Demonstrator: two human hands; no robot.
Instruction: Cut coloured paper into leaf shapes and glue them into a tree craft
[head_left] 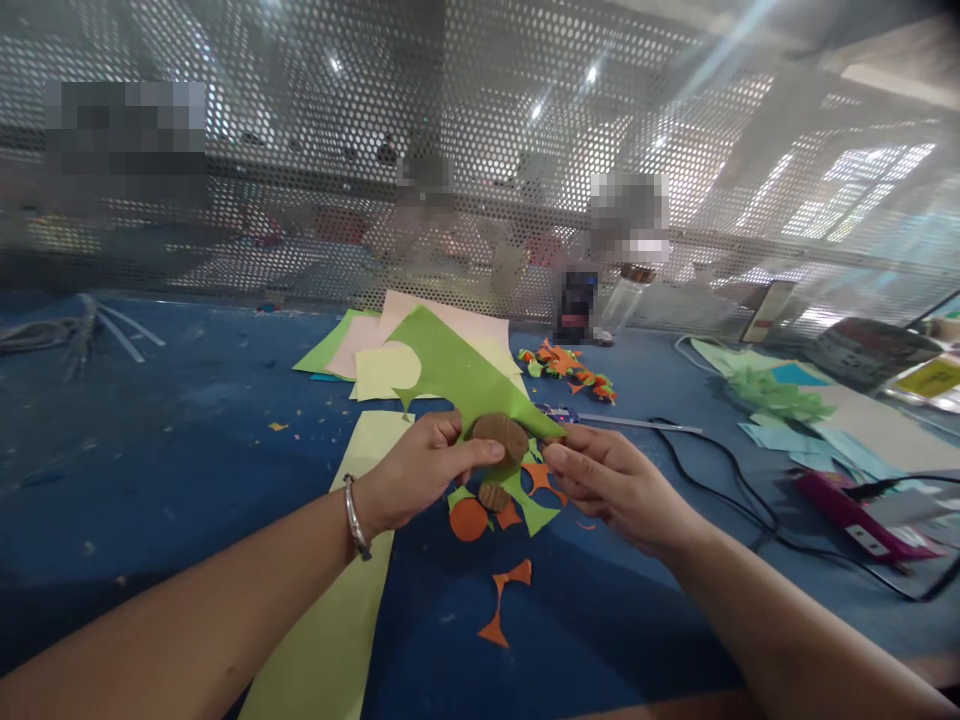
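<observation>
A green paper sheet (450,365) with rounded cut-outs along its edge is held up over the blue table. My left hand (427,455) grips it, the thumb pressing a brown round disc (501,440) against the paper. At the sheet's right corner, the fingers of my right hand (607,480) are pinched together on the paper; whether they hold anything else is hidden. Below the hands lie a smaller brown disc (494,496), an orange paper circle (469,520) and green paper scraps (536,510). An orange scrap (504,605) lies nearer to me.
Pale paper sheets (450,318) lie behind, and a long yellow-green strip (322,620) runs under my left wrist. Orange and green scraps (559,360) sit further back. On the right are a black cable (735,480), a magenta power strip (862,515) and a glass bottle (624,308).
</observation>
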